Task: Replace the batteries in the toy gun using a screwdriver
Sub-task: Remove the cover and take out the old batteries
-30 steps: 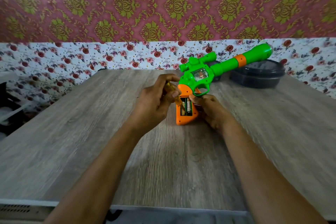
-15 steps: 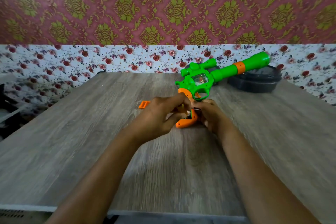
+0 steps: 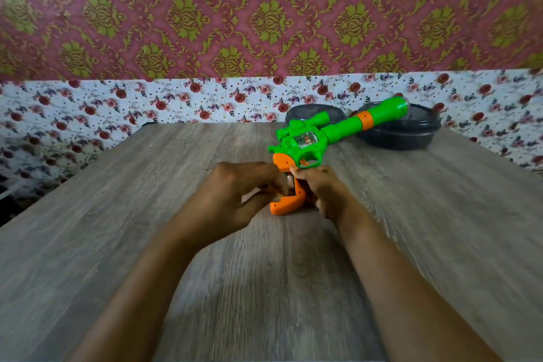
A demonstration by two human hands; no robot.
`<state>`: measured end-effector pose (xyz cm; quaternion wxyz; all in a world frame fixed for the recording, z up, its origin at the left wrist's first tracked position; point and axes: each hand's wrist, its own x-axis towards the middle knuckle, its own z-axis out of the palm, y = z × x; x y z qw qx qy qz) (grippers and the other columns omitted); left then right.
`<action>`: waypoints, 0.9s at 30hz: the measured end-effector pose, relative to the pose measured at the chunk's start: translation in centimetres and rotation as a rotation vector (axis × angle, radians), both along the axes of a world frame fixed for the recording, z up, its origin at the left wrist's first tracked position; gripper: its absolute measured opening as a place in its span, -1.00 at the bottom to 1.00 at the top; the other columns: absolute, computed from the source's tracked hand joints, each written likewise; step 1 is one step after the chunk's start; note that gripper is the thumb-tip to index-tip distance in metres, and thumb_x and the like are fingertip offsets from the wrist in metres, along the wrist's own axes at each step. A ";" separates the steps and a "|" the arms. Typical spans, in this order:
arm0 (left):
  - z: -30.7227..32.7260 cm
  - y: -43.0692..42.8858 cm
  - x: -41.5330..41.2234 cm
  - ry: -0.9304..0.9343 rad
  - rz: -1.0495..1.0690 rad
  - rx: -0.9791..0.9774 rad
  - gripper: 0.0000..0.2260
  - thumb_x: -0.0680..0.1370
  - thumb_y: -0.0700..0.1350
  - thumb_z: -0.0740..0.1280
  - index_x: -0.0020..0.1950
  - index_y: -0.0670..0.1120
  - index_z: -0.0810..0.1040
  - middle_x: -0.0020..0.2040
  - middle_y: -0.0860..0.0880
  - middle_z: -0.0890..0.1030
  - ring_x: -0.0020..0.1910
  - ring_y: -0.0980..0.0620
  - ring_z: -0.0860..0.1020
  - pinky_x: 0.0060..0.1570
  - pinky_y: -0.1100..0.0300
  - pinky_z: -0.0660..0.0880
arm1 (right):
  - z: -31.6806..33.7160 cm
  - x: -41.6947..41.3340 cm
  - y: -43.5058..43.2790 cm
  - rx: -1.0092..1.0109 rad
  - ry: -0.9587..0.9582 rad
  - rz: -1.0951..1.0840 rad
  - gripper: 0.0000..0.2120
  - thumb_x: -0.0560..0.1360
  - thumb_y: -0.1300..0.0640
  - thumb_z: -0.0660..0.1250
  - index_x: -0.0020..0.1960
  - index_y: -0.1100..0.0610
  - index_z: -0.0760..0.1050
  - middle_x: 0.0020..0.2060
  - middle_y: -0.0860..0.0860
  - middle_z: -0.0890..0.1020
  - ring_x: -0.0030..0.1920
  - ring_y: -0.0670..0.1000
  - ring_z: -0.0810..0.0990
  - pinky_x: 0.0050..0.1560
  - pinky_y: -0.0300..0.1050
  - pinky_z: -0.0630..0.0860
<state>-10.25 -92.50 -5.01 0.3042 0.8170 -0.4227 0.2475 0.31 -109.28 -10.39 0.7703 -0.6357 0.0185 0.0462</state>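
The green and orange hard-plastic toy gun (image 3: pixel 305 141) lies on its side on the grey wood-grain table (image 3: pixel 147 214), long barrel pointing away and to the right, orange grip (image 3: pixel 286 203) nearest the person. It looks light, hollow and stiff, a smooth moulded shell that would slide on the table if pushed at one end. The safest hold is therefore round the grip itself, close to the battery bay, not on the thin trigger guard or the clear window in the body, which seem the likeliest parts to crack. The right hand (image 3: pixel 320 188) is clamped on the right side of that grip, fingers curled round it to steady the toy. The left hand (image 3: pixel 235 194) meets it from the gun's left, fingertips bunched at the opening in the grip. Motion blur and the knuckles hide what, if anything, they pinch, so I cannot tell. The table is flat, matt and firm, and small batteries could roll on it. Beyond the gun's barrel sit two dark round lidded containers (image 3: pixel 402 135), with white rose-print paper behind them and maroon and gold damask wallpaper (image 3: pixel 264 17) above
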 end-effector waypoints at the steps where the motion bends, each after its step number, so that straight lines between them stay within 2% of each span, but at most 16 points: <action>1: -0.1 0.1 -0.2 -0.016 -0.001 0.003 -0.90 0.49 -0.14 0.28 -0.05 -0.08 0.58 -0.08 0.01 0.67 -0.09 0.13 0.63 -0.13 0.19 0.55 | 0.0 0.1 0.0 0.010 0.019 -0.014 -0.88 0.49 0.25 0.31 -0.22 0.17 0.52 -0.38 0.05 0.57 -0.48 -0.10 0.56 -0.33 -0.15 0.53; 4: -0.5 0.0 -0.4 -0.026 0.000 -0.016 -0.87 0.49 -0.16 0.28 -0.08 -0.14 0.60 -0.06 0.01 0.67 -0.04 0.15 0.63 -0.09 0.33 0.53 | 0.0 0.2 -0.1 0.035 0.036 -0.015 -0.90 0.49 0.25 0.31 -0.20 0.16 0.51 -0.31 0.06 0.57 -0.44 -0.08 0.56 -0.31 -0.12 0.55; 6: -0.6 0.3 -0.3 0.002 0.037 -0.110 -0.91 0.49 -0.15 0.32 -0.04 -0.11 0.58 -0.07 0.03 0.67 -0.04 0.16 0.63 -0.05 0.30 0.55 | 0.1 0.1 -0.1 0.015 0.026 -0.012 -0.87 0.49 0.27 0.31 -0.23 0.16 0.50 -0.32 0.08 0.55 -0.41 -0.04 0.55 -0.24 -0.07 0.53; 7: -0.6 0.5 -0.1 0.017 0.081 -0.187 -0.90 0.48 -0.16 0.35 -0.01 -0.07 0.55 -0.08 0.07 0.66 -0.05 0.19 0.63 -0.03 0.30 0.56 | 0.1 0.0 0.0 0.004 0.027 -0.009 -0.86 0.49 0.28 0.31 -0.25 0.16 0.49 -0.33 0.09 0.54 -0.40 -0.03 0.54 -0.23 -0.07 0.52; 9: -0.4 1.3 0.4 0.054 0.200 -0.397 -0.75 0.47 -0.23 0.36 0.05 0.07 0.46 -0.08 0.13 0.64 -0.05 0.20 0.63 0.01 0.29 0.56 | 0.2 0.0 0.1 -0.011 0.032 -0.008 -0.85 0.49 0.28 0.31 -0.25 0.16 0.47 -0.39 0.08 0.55 -0.45 -0.04 0.54 -0.31 -0.11 0.52; 12: -0.3 2.0 1.0 0.123 0.263 -0.704 -0.64 0.54 -0.27 0.24 0.20 0.12 0.30 -0.08 -0.01 0.59 -0.03 0.06 0.62 0.05 0.12 0.57 | 0.0 0.2 -0.1 0.014 0.023 -0.015 -0.89 0.49 0.28 0.31 -0.21 0.15 0.47 -0.57 -0.03 0.58 -0.56 -0.13 0.55 -0.49 -0.23 0.52; 14: -0.4 1.5 1.1 0.249 0.204 -0.881 -0.64 0.59 -0.34 0.12 0.27 0.03 0.22 -0.11 -0.10 0.50 -0.13 -0.01 0.60 -0.06 0.15 0.60 | 0.0 0.1 -0.1 0.015 0.019 -0.001 -0.96 0.48 0.26 0.32 -0.14 0.17 0.49 -0.48 -0.01 0.62 -0.49 -0.09 0.58 -0.41 -0.17 0.55; 15: -0.5 1.1 1.0 0.287 0.206 -0.914 -0.63 0.59 -0.37 0.08 0.29 0.01 0.20 -0.14 -0.08 0.46 -0.23 0.01 0.56 -0.18 0.19 0.59 | 0.0 0.0 0.0 0.010 0.015 0.007 -0.99 0.48 0.25 0.33 -0.11 0.18 0.50 -0.39 0.04 0.62 -0.44 -0.06 0.58 -0.34 -0.12 0.55; 17: -1.1 0.3 0.9 0.284 0.295 -0.824 -0.64 0.58 -0.36 0.10 0.29 -0.01 0.24 -0.21 -0.03 0.41 -0.35 0.15 0.44 -0.39 0.24 0.45 | 0.0 -0.1 0.1 -0.013 0.006 0.009 -0.97 0.47 0.24 0.33 -0.14 0.16 0.51 -0.29 0.08 0.58 -0.39 -0.03 0.57 -0.25 -0.06 0.54; 20: -2.1 -0.5 1.4 0.162 0.528 -0.369 -0.80 0.55 -0.13 0.31 0.17 -0.06 0.46 -0.34 0.08 0.43 -0.43 0.21 0.43 -0.43 0.37 0.34 | 0.0 -0.3 0.2 -0.058 -0.008 0.023 -0.95 0.46 0.23 0.36 -0.10 0.21 0.53 -0.20 0.15 0.61 -0.24 0.08 0.58 -0.07 0.09 0.55; 22: -2.6 -0.9 1.9 0.110 0.592 -0.119 -0.74 0.46 0.11 0.38 -0.04 -0.06 0.56 -0.38 0.07 0.47 -0.39 0.14 0.47 -0.38 0.20 0.38 | 0.0 -0.4 0.4 -0.079 -0.024 0.036 -0.93 0.45 0.21 0.37 -0.13 0.22 0.55 -0.16 0.19 0.61 -0.18 0.13 0.57 0.07 0.17 0.51; 24: -2.9 -1.3 2.5 0.145 0.602 0.030 -0.61 0.37 0.25 0.30 -0.17 -0.08 0.56 -0.34 0.04 0.49 -0.31 0.01 0.51 -0.32 0.09 0.39 | -0.2 -0.4 0.5 -0.100 -0.045 0.045 -0.91 0.44 0.18 0.39 -0.21 0.18 0.54 -0.22 0.15 0.62 -0.19 0.12 0.56 0.02 0.12 0.51; 27: -3.2 -1.4 3.2 0.182 0.591 0.128 -0.63 0.33 0.28 0.25 -0.30 -0.04 0.45 -0.34 0.06 0.43 -0.30 -0.01 0.48 -0.30 0.02 0.38 | -0.1 -0.3 0.8 -0.127 -0.092 0.038 -0.85 0.44 0.18 0.39 -0.30 0.15 0.53 -0.44 -0.02 0.62 -0.28 0.03 0.53 -0.15 -0.09 0.44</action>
